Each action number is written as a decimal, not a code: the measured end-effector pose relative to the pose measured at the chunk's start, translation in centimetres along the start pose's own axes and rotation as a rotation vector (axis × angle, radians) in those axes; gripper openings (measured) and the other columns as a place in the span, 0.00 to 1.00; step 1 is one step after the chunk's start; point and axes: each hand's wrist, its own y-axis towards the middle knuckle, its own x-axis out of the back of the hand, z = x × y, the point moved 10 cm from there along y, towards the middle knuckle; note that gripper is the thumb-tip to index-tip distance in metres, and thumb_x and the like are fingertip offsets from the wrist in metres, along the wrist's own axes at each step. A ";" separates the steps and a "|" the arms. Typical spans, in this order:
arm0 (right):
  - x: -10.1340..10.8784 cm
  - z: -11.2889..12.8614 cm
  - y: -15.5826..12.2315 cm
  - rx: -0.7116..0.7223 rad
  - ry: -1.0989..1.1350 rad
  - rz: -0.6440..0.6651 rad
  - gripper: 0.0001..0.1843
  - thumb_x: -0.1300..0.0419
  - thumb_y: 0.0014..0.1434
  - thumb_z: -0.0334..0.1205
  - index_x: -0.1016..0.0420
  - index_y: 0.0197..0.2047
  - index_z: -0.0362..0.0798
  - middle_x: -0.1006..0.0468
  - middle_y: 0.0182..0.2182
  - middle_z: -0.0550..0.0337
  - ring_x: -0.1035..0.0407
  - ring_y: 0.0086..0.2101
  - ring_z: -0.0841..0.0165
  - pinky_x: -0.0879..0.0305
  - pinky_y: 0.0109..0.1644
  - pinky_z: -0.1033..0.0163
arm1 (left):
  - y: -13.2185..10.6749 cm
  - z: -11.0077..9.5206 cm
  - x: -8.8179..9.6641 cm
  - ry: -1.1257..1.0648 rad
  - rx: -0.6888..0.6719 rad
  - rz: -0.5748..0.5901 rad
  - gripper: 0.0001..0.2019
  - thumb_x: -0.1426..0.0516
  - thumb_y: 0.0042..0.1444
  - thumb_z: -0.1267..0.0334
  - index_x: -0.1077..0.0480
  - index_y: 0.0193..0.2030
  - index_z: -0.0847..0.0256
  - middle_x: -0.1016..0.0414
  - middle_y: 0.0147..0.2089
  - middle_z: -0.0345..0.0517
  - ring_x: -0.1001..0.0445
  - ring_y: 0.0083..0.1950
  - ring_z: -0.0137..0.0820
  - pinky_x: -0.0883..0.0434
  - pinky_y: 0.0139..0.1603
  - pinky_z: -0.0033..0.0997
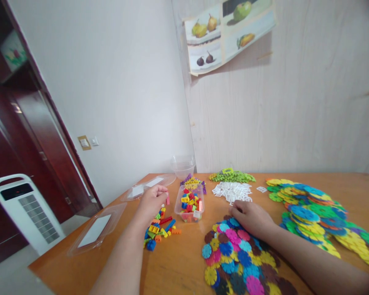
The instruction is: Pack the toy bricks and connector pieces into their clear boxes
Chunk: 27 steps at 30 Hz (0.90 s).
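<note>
My left hand [153,201] pinches a pink toy brick [167,199], held upright between thumb and fingers. It hovers over the far end of a loose pile of building bricks [155,230]. Just to its right stands a clear plastic box [178,207] with mixed bricks [190,200] inside. My right hand [252,216] lies low at the far edge of a heap of small notched discs [233,254], close to the white plastic pieces [232,191]. Its fingers are curled inward, and whatever they may hold is hidden.
Large flower-shaped discs [313,219] are heaped at the right. Green pieces [232,176] and purple and yellow pieces [193,183] lie at the back, near stacked clear tubs [183,166]. Clear lids [95,229] rest along the left edge of the wooden table [172,270].
</note>
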 end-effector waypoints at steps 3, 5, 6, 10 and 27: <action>0.0 -0.1 0.0 0.001 -0.002 -0.004 0.20 0.52 0.64 0.52 0.31 0.28 0.50 0.24 0.26 0.60 0.32 0.29 0.67 0.54 0.29 0.65 | -0.3 -1.1 -1.1 -0.150 0.004 0.032 0.20 0.41 0.51 0.54 0.30 0.49 0.62 0.21 0.41 0.49 0.23 0.41 0.35 0.30 0.43 0.34; 0.0 0.0 0.0 -0.001 -0.002 -0.007 0.19 0.52 0.63 0.52 0.31 0.28 0.51 0.24 0.27 0.60 0.32 0.29 0.67 0.53 0.29 0.65 | -0.6 -1.6 -2.0 -0.143 -0.007 0.076 0.22 0.42 0.52 0.54 0.31 0.52 0.63 0.22 0.47 0.51 0.23 0.47 0.37 0.31 0.49 0.35; 0.1 0.0 0.0 0.000 -0.001 -0.010 0.19 0.52 0.63 0.52 0.31 0.28 0.51 0.24 0.27 0.60 0.32 0.29 0.67 0.53 0.29 0.65 | -0.6 -1.7 -2.4 -0.103 -0.026 0.086 0.21 0.42 0.53 0.54 0.31 0.52 0.62 0.22 0.48 0.51 0.24 0.48 0.36 0.31 0.50 0.35; 0.3 0.1 0.0 -0.002 -0.007 -0.015 0.18 0.51 0.63 0.51 0.31 0.28 0.50 0.23 0.27 0.59 0.32 0.30 0.67 0.54 0.29 0.65 | -0.6 -2.2 -3.5 0.274 -0.217 0.098 0.12 0.48 0.58 0.58 0.27 0.41 0.59 0.22 0.40 0.45 0.27 0.45 0.34 0.32 0.47 0.33; 0.0 -0.1 0.2 0.006 -0.011 -0.009 0.18 0.51 0.63 0.51 0.31 0.28 0.50 0.23 0.27 0.59 0.32 0.30 0.67 0.54 0.29 0.65 | -1.0 -2.7 -5.6 0.566 -0.366 0.177 0.25 0.58 0.66 0.50 0.26 0.56 0.56 0.32 0.64 0.50 0.39 0.67 0.39 0.45 0.68 0.42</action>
